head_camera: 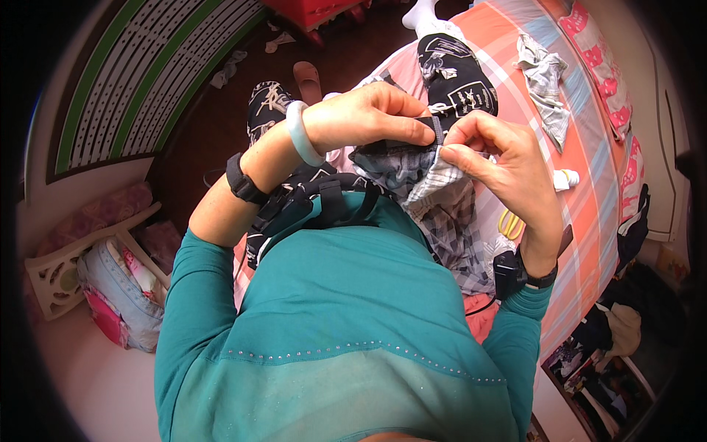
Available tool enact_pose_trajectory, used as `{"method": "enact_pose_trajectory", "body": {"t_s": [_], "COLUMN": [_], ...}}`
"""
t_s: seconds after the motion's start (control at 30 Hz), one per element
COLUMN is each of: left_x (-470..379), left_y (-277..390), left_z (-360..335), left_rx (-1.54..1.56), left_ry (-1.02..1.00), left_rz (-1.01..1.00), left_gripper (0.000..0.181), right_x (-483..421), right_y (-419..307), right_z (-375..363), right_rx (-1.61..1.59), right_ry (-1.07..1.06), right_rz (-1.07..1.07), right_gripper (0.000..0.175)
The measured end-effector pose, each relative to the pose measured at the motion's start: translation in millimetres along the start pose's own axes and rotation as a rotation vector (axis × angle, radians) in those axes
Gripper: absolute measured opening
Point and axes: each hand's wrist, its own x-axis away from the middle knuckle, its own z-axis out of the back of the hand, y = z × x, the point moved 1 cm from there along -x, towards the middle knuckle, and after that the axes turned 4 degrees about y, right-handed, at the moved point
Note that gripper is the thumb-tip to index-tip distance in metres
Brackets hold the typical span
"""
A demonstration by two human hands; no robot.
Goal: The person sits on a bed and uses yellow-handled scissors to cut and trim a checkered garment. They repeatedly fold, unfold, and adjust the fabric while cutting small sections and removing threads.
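Note:
My left hand [389, 119] pinches the edge of a checked cloth garment [442, 179] between thumb and fingers, over my lap. A black and grey band [433, 132] of fabric lies along the pinched edge. Just to the right, my right hand [494, 146] has its thumb and forefinger closed at the garment's pale edge. Whether those fingertips also hold something small cannot be seen. The rest of the garment [455, 243] hangs in grey, black and white checks beside my waist. One patterned trouser leg [455, 72] of mine stretches over the bed.
The bed [585, 237] has an orange checked sheet. On it lie yellow-handled scissors [511, 224], a white spool [565, 179] and a crumpled pale cloth [544, 83]. A slipper [307, 80] rests on the dark floor. Left stands a white chair [72, 276] with a denim bag [124, 293].

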Motion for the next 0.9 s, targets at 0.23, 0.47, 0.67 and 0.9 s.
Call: {"method": "enact_pose_trajectory", "body": {"t_s": [0.23,0.47,0.67,0.9], "left_x": [0.7,-2.3,-0.3,0.1], "left_y": [-0.6,-6.8,-8.5,-11.8], "left_z": [-2.2,0.7,0.7,-1.1], "left_rx": [-0.036,0.042,-0.002,0.056], "left_ry": [0.024,0.015,0.053,0.094], "left_rz": [0.0,-0.001,-0.017,-0.011], "left_gripper": [0.033,0.032,0.032,0.036], "right_x": [-2.7,-3.0,-4.6,-5.0], "right_y": [0.9,1.5,1.8,1.1], "right_z": [-1.0,0.8,0.7,-0.7], "right_rx": [0.015,-0.008,-0.009,0.0], "right_ry": [-0.001,-0.013,-0.02,-0.01], "right_rz": [0.022,0.041,0.043,0.025], "right_gripper": [0.011,0.01,0.01,0.011]}}
